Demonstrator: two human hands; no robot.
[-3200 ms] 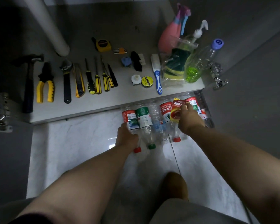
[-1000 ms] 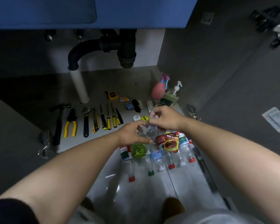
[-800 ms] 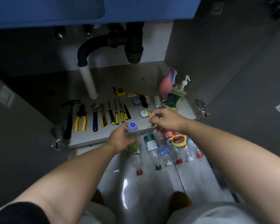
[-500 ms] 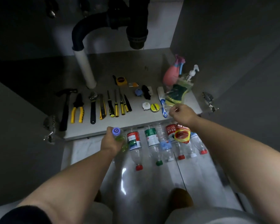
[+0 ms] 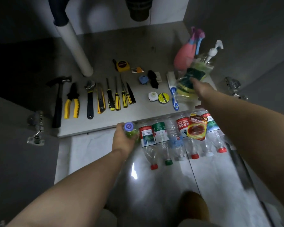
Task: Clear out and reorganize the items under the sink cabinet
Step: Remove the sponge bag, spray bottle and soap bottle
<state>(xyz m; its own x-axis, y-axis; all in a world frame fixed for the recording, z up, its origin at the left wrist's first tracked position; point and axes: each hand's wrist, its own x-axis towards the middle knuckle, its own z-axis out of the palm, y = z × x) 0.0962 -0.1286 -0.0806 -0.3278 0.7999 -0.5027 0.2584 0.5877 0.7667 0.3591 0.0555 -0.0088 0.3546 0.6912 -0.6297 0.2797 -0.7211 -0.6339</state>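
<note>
- The hammer (image 5: 58,102), pliers (image 5: 71,102) and wrench (image 5: 89,99) lie side by side on the cabinet floor (image 5: 105,123), well apart from either hand. They look sorted and need no touching.
- The left hand (image 5: 123,141) is clamped round the green-filled bottle (image 5: 129,128), just below its purple cap. It holds the bottle at the left end of the row of bottles (image 5: 162,136) lying on the tiled floor, just beside the cabinet's front edge.
- Likely step: adding this bottle to the row. Lay it snug against the end bottle, since round plastic will probably roll on smooth tile.
- The right hand (image 5: 202,94) reaches into the cabinet's right corner, forefinger stretched onto the bag of sponges (image 5: 193,76), thumb spread beneath. I cannot tell whether it has closed on the bag.
- A grip on the slack plastic should be taken low, away from the pink spray bottle (image 5: 185,53) just behind, which might tip.
- Hard to make out:
  - The left hand covers most of the green-filled bottle.
  - The bag of sponges is blurred.
  - The right forearm hides the right end of the row of bottles.
  - The back left of the cabinet is in darkness.
</note>
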